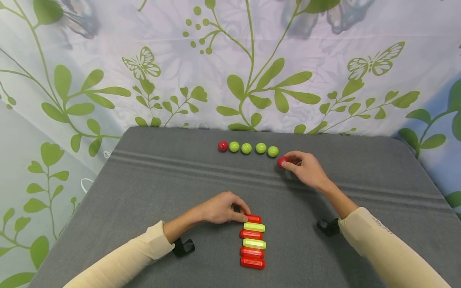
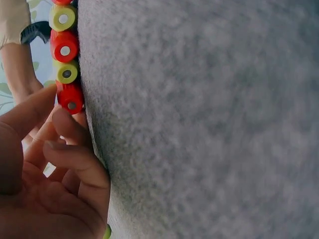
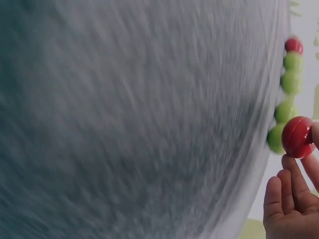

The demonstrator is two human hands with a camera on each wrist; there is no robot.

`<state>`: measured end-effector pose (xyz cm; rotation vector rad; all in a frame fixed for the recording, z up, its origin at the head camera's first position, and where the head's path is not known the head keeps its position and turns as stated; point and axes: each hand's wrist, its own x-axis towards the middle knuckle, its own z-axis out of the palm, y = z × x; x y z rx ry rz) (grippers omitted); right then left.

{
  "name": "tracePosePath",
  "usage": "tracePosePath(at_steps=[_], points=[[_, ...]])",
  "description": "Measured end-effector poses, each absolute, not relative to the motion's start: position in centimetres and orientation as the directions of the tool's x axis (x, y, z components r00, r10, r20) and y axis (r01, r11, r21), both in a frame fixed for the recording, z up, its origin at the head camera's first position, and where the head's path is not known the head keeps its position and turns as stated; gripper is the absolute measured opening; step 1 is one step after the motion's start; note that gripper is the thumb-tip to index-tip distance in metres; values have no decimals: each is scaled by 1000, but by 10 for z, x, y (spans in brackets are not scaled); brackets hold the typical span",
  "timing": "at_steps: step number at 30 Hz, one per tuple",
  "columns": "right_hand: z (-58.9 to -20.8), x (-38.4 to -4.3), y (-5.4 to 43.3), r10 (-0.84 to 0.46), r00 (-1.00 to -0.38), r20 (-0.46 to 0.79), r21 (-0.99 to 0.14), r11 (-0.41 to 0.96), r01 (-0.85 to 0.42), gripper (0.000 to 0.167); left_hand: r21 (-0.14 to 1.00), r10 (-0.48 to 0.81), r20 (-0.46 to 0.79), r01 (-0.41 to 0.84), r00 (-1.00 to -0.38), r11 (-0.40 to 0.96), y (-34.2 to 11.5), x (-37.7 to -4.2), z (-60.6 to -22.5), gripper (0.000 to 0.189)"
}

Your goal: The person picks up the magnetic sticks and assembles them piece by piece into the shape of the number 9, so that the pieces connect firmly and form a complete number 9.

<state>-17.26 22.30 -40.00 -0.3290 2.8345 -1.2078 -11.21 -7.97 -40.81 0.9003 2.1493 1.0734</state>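
Note:
My right hand [image 1: 305, 170] pinches a shiny red ball [image 1: 282, 162] between thumb and fingers, at the right end of a row of balls. In the right wrist view a seam runs round this red ball [image 3: 297, 137], which overlaps the nearest green ball [image 3: 275, 139]. My left hand [image 1: 223, 208] pinches the left end of the farthest red magnetic rod [image 1: 254, 219], at the top of a column of red and yellow-green rods. Side by side below it lie a yellow-green rod [image 1: 254, 227] and several more. Round metal dots show on the rod ends [image 2: 72, 105] in the left wrist view.
Near the back edge of the grey cloth-covered table [image 1: 162, 180], another red ball [image 1: 223, 146] begins the row, followed by several green balls [image 1: 246, 148]. Black straps [image 1: 183, 247] hang at both wrists. A leaf-and-butterfly curtain [image 1: 180, 60] stands behind the table.

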Motion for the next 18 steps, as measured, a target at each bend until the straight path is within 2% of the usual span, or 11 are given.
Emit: tracePosePath(at_steps=[11,18], points=[[-406,-148,204,-369,-929,11,-770,590,-243,28,839,754,-227,270,-616,473,-80,-112,-407,13],[-410,-147,204,-399,-917,-23,-779,582,-234,26,847,758,-232,257,-609,466,-80,-112,-408,15]])
